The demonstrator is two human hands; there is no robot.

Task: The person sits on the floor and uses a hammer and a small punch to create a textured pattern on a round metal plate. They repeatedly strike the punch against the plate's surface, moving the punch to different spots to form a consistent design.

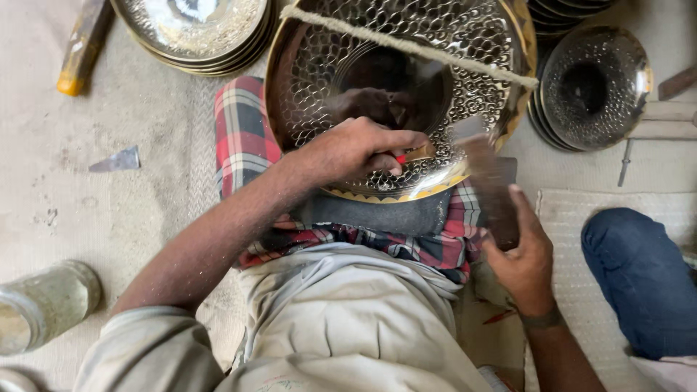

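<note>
A large round brass plate (327,65) with a dimpled, hammered pattern leans on a dark pad (385,215) over a red checked cloth (243,134) on my lap. My left hand (356,149) rests on the plate's lower part, pinching a small punch tool (414,154) with a red mark against the metal. My right hand (524,254) grips a hammer (488,178), which is blurred with motion just right of the punch. A rope (406,45) runs across the plate's top.
Stacks of similar hammered plates lie at top left (192,33) and top right (595,83). A wooden-handled tool (83,47) and a small metal scrap (116,161) lie on the floor at left. A jar (43,305) lies at lower left. My blue-clad knee (639,276) is at right.
</note>
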